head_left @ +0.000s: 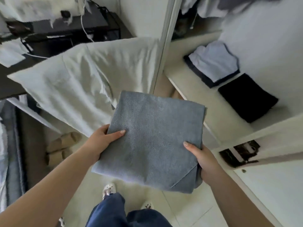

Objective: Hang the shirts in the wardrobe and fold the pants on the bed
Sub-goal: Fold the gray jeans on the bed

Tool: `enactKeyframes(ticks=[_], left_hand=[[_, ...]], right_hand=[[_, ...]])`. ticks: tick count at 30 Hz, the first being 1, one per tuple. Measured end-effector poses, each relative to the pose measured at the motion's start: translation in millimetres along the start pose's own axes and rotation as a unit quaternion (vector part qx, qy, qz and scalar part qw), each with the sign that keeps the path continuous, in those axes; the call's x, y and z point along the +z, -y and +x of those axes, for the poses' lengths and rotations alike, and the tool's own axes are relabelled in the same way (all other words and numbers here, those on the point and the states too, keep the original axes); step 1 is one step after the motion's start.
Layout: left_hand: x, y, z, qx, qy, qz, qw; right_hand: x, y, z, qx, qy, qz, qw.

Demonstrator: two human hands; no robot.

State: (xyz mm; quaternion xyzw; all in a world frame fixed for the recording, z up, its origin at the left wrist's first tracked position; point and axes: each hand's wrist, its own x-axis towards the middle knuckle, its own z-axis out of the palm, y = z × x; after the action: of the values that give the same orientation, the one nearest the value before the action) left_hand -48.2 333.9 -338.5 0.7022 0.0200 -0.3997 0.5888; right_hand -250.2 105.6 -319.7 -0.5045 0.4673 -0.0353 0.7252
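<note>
We hold folded pants (150,138) mid-air, left hand (101,141) clamped at 9 o'clock edge, right hand (203,159) at 4 o'clock corner. Wardrobe shelf (193,89) lies at 1 o'clock, nearer right hand; long axis points there.

We see two bare arms with no sleeves on them. The left hand (105,138) and the right hand (202,158) wear no rings or gloves that we can see. The thumb nails are long, smooth and a bit shiny. Down at 6 o'clock we see the legs in dark blue pants (124,213). The pants are wide and loose, like jeans. At the bottom of the legs we see white slippers (108,189) with little dark spots on them. One slipper peeks out at about 7 o'clock, and the other sits just beside it at 6 o'clock.
</note>
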Motion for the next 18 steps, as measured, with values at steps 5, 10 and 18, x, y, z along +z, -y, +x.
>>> enactKeyframes(ticks=[5,10,18], left_hand=[[45.2,-43.7,53.1,0.018,0.049,0.066,0.996],[85.8,-86.4,127.6,0.032,0.11,0.113,0.987],[148.9,-145.8,250.0,0.024,0.181,0.215,0.959]], right_hand=[[-24.8,21.2,16.5,-0.03,-0.04,0.053,0.997],[-33.9,41.1,62.2,-0.021,-0.131,0.105,0.986],[-33.9,75.1,128.8,0.014,-0.246,0.2,0.948]])
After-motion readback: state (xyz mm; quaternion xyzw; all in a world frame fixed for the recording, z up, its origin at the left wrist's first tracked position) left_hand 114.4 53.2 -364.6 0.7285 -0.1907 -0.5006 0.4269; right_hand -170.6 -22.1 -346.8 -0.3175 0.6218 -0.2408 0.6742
